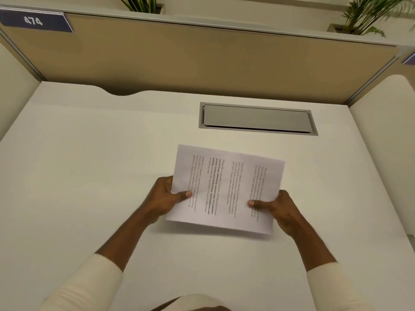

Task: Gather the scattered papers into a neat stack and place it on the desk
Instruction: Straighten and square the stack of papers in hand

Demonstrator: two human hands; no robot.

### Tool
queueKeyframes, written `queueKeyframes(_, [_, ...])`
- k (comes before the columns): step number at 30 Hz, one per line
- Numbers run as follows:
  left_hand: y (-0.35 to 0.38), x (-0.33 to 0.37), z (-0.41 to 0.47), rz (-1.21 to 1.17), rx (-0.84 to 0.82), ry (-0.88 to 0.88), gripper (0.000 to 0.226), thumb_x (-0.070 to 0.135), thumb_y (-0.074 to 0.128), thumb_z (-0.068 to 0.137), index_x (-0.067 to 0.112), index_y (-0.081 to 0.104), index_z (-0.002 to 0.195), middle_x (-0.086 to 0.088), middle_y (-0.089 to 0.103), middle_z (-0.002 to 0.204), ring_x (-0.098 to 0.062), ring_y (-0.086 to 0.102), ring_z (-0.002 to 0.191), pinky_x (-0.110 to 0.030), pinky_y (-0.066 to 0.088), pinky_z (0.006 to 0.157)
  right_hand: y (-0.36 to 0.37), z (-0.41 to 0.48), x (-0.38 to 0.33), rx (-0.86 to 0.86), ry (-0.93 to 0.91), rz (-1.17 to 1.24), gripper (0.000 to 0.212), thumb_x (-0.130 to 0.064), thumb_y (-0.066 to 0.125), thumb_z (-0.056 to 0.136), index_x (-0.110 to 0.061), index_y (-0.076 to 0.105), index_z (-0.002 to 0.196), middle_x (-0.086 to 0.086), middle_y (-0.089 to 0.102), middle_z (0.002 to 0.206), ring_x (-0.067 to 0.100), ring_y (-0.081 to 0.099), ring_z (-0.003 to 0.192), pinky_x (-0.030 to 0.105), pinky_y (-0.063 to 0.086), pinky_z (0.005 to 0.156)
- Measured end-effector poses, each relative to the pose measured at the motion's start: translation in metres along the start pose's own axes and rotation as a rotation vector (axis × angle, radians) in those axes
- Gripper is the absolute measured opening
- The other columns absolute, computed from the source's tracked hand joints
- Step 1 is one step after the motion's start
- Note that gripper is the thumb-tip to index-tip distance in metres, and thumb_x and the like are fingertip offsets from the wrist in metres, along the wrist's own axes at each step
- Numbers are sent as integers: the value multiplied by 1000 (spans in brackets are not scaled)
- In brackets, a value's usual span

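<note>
Over the middle of the white counter [89, 176], a little toward its right side, one bundle of papers [226, 189] is held between two hands, its top sheet printed with four blocks of text that run sideways to the viewer. How many sheets lie under that top sheet cannot be told, because the edges line up and only one face shows. The left hand [165, 198] grips the left short edge, thumb pressed on top of the sheet and fingers curled beneath, closed firmly on the bundle. The right hand [277, 207] does the same at the right short edge, thumb on the printed face, fingers hidden underneath. The bundle is tilted slightly, its far left corner higher in the view than its far right one, and whether its near long edge touches the counter or hangs just above cannot be told. Both forearms come in from the near edge of the counter, each in one cream sleeve [89, 286] pushed back from the wrist. Toward the far edge, right of centre, one grey cable hatch [257, 118] is set flush into the surface, its lid down. Behind the far edge stands one tan partition [202, 61], with one blue tag [36, 21] reading 474 at its upper left corner. Two potted plants [140, 4] show above the partition, one near the middle and one at the right.
</note>
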State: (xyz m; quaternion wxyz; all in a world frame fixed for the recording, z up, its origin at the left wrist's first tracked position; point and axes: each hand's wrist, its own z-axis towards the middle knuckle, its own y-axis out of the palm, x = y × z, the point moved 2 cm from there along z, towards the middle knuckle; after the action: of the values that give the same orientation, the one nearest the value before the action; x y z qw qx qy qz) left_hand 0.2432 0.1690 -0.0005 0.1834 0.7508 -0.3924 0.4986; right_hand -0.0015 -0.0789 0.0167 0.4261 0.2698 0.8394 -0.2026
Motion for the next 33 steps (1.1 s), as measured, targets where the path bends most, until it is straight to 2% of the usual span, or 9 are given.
queueKeyframes(3, [-4, -9, -15, -158, -99, -86, 41, 2, 84, 87, 6, 75, 127, -7, 82, 122, -29, 80, 110, -52, 63, 99, 0, -6, 2, -210, 139, 73, 53, 2, 90, 79, -5, 74, 129, 14, 80, 125, 36, 79, 112, 51, 64, 95])
queueKeyframes(5, [-5, -17, -25, -201, -69, -114, 42, 0, 84, 86, 4, 75, 127, -8, 82, 121, -31, 80, 109, -53, 62, 101, 5, -10, 5, -240, 206, 146, 43, 5, 82, 86, -2, 74, 128, 17, 80, 124, 37, 80, 110, 45, 67, 86])
queueKeyframes(10, [-5, -39, -44, -317, 89, -97, 38, -4, 84, 85, 11, 78, 119, -4, 83, 117, -29, 81, 108, -37, 67, 90, 11, -22, 15, -139, 247, 293, 37, -14, 82, 86, -7, 77, 122, 11, 80, 121, 24, 77, 96, 32, 64, 72])
queueKeyframes(13, [-5, -47, -53, -342, 204, -60, 37, -3, 84, 86, 17, 78, 116, 3, 84, 114, -21, 82, 104, -31, 67, 86, 26, -35, 17, -27, 179, 533, 35, -16, 82, 80, -9, 77, 113, 13, 80, 110, 25, 79, 85, 33, 67, 70])
queueKeyframes(15, [-3, -51, -58, -326, 266, -41, 38, 0, 85, 87, 19, 77, 118, 10, 84, 110, -15, 82, 101, -30, 66, 87, 47, -46, 18, 8, 118, 601, 40, -17, 81, 81, -6, 75, 119, 17, 80, 111, 30, 81, 89, 36, 68, 76])
queueKeyframes(19, [9, -51, -67, -325, 337, 5, 39, 0, 83, 90, 21, 75, 121, 15, 82, 109, -6, 80, 99, -23, 64, 84, 102, -68, 20, 56, 21, 535, 35, -12, 78, 95, -9, 73, 130, 17, 81, 119, 41, 80, 106, 45, 64, 93])
queueKeyframes(22, [20, -46, -76, -317, 371, 18, 39, 2, 83, 91, 20, 72, 124, 12, 79, 112, 0, 78, 97, -17, 62, 79, 134, -75, 20, 191, -38, 543, 31, -6, 75, 98, -11, 73, 129, 11, 83, 116, 36, 80, 106, 42, 68, 85])
queueKeyframes(27, [26, -45, -94, -410, 385, 20, 36, 3, 82, 91, 26, 74, 118, 10, 82, 114, -5, 79, 102, -31, 63, 89, 156, -81, 18, 393, -73, 483, 27, 1, 71, 100, -13, 74, 123, 4, 85, 108, 29, 80, 104, 35, 68, 71])
queueKeyframes(33, [-1, -47, -110, -553, 233, -61, 37, 3, 83, 89, 19, 76, 122, 2, 84, 116, -21, 81, 106, -40, 67, 83, 150, -97, 12, 400, -178, 314, 32, 1, 74, 98, -17, 73, 125, 1, 86, 103, 24, 83, 92, 37, 68, 71])
